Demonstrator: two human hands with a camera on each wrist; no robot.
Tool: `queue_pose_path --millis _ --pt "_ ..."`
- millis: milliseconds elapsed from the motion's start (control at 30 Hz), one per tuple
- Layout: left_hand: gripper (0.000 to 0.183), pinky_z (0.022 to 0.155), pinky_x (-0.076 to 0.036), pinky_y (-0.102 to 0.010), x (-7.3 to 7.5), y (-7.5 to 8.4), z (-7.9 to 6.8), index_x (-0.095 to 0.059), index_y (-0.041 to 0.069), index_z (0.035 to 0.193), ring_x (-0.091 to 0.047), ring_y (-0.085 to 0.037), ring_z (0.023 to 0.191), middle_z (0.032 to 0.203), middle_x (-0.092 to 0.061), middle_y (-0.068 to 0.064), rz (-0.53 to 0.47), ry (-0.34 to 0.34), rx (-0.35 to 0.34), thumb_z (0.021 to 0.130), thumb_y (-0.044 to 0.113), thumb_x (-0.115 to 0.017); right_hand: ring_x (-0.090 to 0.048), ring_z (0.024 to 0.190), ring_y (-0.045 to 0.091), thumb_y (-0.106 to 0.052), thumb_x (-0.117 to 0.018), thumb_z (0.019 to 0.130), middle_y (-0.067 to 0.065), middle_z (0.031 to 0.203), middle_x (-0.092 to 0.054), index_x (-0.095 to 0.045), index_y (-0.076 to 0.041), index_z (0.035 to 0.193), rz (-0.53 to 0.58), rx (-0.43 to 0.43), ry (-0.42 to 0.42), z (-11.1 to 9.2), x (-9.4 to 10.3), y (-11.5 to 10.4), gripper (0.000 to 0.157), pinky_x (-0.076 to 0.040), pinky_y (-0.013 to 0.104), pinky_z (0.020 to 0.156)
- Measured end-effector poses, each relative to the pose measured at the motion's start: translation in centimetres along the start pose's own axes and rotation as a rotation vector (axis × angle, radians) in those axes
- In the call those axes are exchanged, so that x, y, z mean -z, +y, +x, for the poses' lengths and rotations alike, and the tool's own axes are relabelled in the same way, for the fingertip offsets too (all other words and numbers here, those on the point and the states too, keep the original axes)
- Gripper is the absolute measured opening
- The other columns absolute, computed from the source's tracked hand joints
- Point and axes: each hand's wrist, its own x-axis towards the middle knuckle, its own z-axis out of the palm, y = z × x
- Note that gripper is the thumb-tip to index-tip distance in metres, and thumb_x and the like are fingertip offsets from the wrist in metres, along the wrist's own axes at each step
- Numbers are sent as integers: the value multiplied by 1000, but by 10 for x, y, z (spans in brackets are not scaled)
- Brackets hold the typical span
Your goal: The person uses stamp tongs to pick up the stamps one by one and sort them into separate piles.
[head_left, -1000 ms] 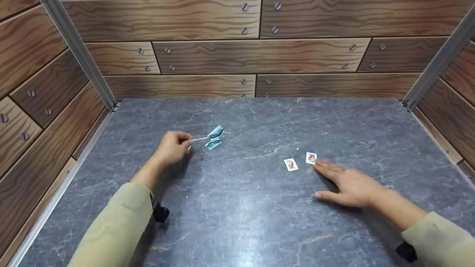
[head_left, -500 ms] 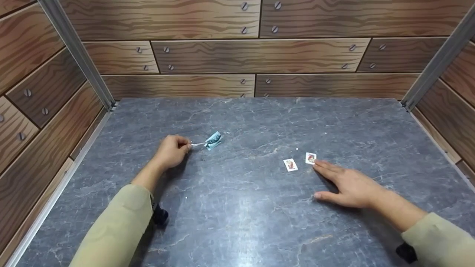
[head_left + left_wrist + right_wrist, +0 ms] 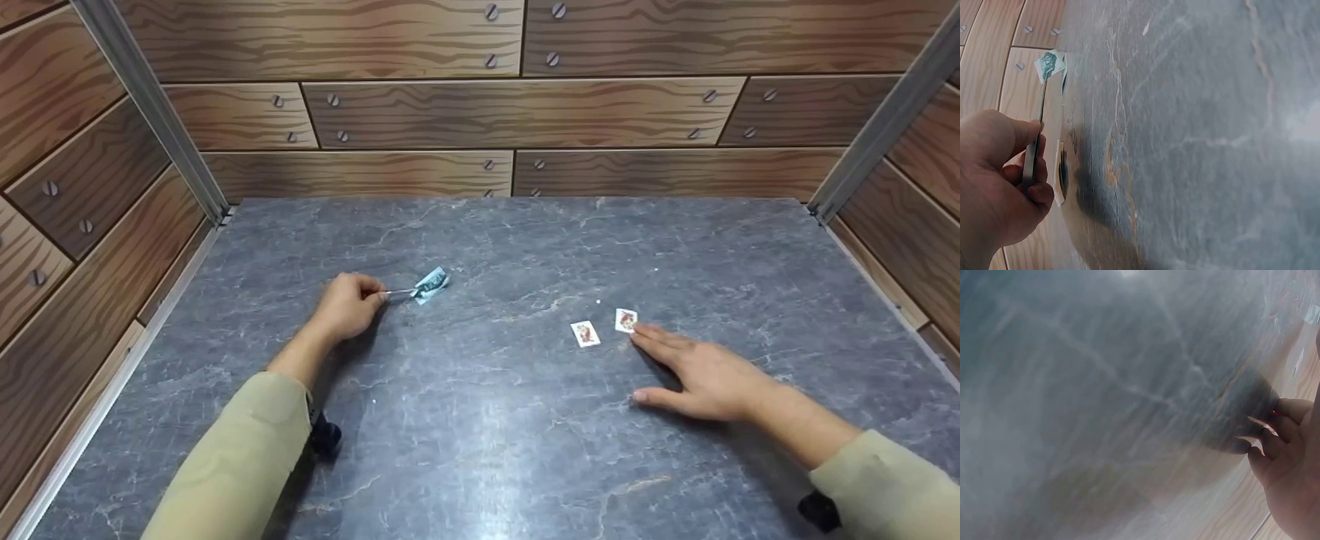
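My left hand (image 3: 349,306) pinches slim metal tweezers (image 3: 1031,157) between thumb and fingers. Their tips reach a small teal stamp (image 3: 1050,63) with a dark portrait on it. Close behind it, a second teal stamp (image 3: 1064,79) shows edge-on in the left wrist view; in the head view the teal stamps (image 3: 431,285) overlap. Under the left fingers stands a curved, pale piece of paper (image 3: 1059,174), hidden from the head view. My right hand (image 3: 705,379) rests with fingers extended, fingertips at the edge of a small white card-like stamp (image 3: 626,320) bearing a red figure.
Left of that one lies a similar white stamp with a red figure (image 3: 586,334). The grey marbled tabletop (image 3: 480,420) is bounded by wood-patterned walls (image 3: 517,112) at the back and sides. Metal posts (image 3: 161,112) stand at its back corners.
My left hand and tweezers have come slightly nearer and lower. The raised teal stamp has dropped over the other, and the pale paper is hidden by the hand. My right hand stays put.
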Motion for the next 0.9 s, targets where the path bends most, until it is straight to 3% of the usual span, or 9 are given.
queue_pose_path --millis 367,667,900 --pt "20 96 -51 -50 -3 2 1 -77 -7 111 -66 -32 101 106 -76 -18 -3 15 -4 101 8 -66 -45 146 42 -68 -61 98 21 162 -43 -43 -5 161 1 -3 1 0 0 0 91 -42 62 112" --pt "19 89 -51 -45 -2 2 3 -78 -5 111 -65 -29 93 101 -77 -15 -14 54 -7 100 6 -67 -45 146 43 -68 -62 98 22 162 -44 -44 -4 160 9 4 7 0 0 0 91 -42 62 112" --pt "19 74 -48 -33 2 4 3 -78 -5 111 -61 -21 79 88 -72 -10 -23 76 -5 100 5 -66 -44 146 43 -68 -61 98 22 162 -43 -44 -4 160 9 -1 -2 0 1 -1 91 -41 62 112"
